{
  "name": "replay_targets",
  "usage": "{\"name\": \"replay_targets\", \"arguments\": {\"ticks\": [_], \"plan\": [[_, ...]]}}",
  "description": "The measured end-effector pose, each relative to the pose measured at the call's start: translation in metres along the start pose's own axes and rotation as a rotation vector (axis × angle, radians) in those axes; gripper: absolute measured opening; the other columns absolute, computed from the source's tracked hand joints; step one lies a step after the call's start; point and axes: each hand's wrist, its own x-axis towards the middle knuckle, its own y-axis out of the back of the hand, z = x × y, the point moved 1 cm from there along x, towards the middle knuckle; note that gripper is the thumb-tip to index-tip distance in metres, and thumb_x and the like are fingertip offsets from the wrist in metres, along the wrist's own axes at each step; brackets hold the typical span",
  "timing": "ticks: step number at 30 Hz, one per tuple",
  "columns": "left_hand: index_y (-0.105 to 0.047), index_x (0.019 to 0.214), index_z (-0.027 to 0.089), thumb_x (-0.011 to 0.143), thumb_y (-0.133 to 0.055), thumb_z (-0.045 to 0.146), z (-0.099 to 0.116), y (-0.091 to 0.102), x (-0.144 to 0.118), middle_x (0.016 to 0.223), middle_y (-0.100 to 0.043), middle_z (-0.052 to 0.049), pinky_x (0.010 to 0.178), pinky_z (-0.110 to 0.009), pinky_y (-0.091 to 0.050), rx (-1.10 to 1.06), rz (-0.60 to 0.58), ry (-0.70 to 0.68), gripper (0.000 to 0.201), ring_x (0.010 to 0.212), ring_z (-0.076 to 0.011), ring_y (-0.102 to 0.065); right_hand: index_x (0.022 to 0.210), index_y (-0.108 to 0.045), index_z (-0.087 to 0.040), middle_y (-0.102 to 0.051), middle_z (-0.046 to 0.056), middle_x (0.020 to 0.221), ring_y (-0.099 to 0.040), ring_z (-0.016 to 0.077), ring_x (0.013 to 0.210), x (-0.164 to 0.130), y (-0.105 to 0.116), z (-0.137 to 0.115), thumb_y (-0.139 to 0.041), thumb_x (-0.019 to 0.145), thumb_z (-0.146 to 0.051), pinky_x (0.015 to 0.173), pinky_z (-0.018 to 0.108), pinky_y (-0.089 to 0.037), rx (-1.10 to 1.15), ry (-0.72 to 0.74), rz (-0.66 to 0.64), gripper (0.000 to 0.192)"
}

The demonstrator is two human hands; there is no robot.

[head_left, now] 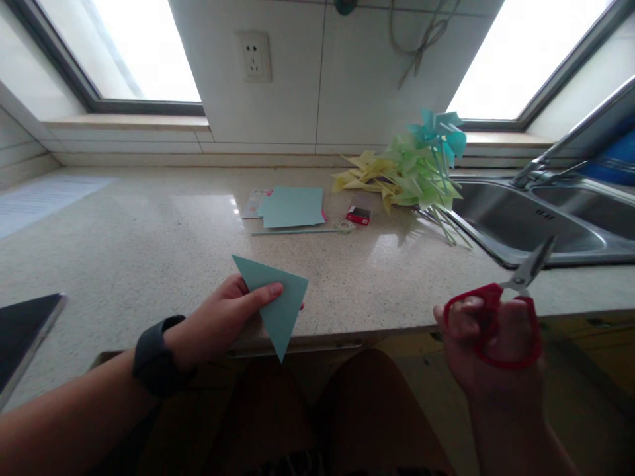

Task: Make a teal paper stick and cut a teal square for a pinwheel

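Two hands busy: our left hand (pixel 223 320) pinches the folded paper triangle (pixel 276 301) at the counter (pixel 149 244) edge, thin and floppy, best gripped near its fold; our right hand (pixel 491 344) fingers curl through the scissors (pixel 501 311), off the counter's front.

We note the folded paper (pixel 274 301) at our counter's (pixel 149 238) near edge; paper stack (pixel 292 206) at twelve o'clock, pinwheels (pixel 414 168) at two, sink (pixel 516 221) at three.
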Motion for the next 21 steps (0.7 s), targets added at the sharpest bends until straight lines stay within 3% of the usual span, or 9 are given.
{"name": "replay_targets", "arguments": {"ticks": [6,13,17,21], "plan": [[-0.075,0.100,0.014,0.087,-0.076,0.034,0.000,0.000,0.001,0.100,-0.080,-0.014,0.085,-0.038,-0.060,0.003,0.003,0.002,0.024,0.091,-0.0271,-0.076,0.079,-0.069,-0.027,-0.055,-0.002,0.056,-0.051,0.0149,0.050,-0.035,0.002,0.015,-0.059,0.096,-0.047,0.048,0.029,-0.040,0.074,-0.058,-0.153,0.028],[-0.075,0.100,0.014,0.086,-0.076,0.034,0.002,-0.002,0.001,0.100,-0.080,-0.014,0.086,-0.039,-0.060,0.007,0.001,-0.001,0.024,0.090,-0.0269,-0.076,0.086,-0.071,-0.024,-0.059,0.000,0.058,-0.055,0.0135,0.048,-0.052,-0.014,0.018,-0.058,0.095,-0.051,0.046,0.026,-0.041,0.043,-0.104,-0.353,0.031],[-0.074,0.103,0.013,0.089,-0.073,0.033,0.000,0.000,0.001,0.103,-0.080,-0.016,0.087,-0.040,-0.060,0.019,-0.020,-0.018,0.024,0.093,-0.0281,-0.076,0.086,-0.070,-0.023,-0.059,0.000,0.059,-0.056,0.0143,0.051,-0.046,-0.008,0.019,-0.058,0.096,-0.048,0.047,0.026,-0.043,0.038,-0.065,-0.342,0.030],[-0.074,0.103,0.013,0.089,-0.073,0.033,0.000,0.001,0.002,0.103,-0.080,-0.015,0.086,-0.039,-0.060,0.021,-0.031,-0.016,0.024,0.092,-0.0266,-0.076,0.082,-0.069,-0.022,-0.058,-0.001,0.058,-0.055,0.0145,0.053,-0.032,0.006,0.016,-0.061,0.096,-0.043,0.048,0.027,-0.044,0.009,0.018,-0.207,0.027]]}}
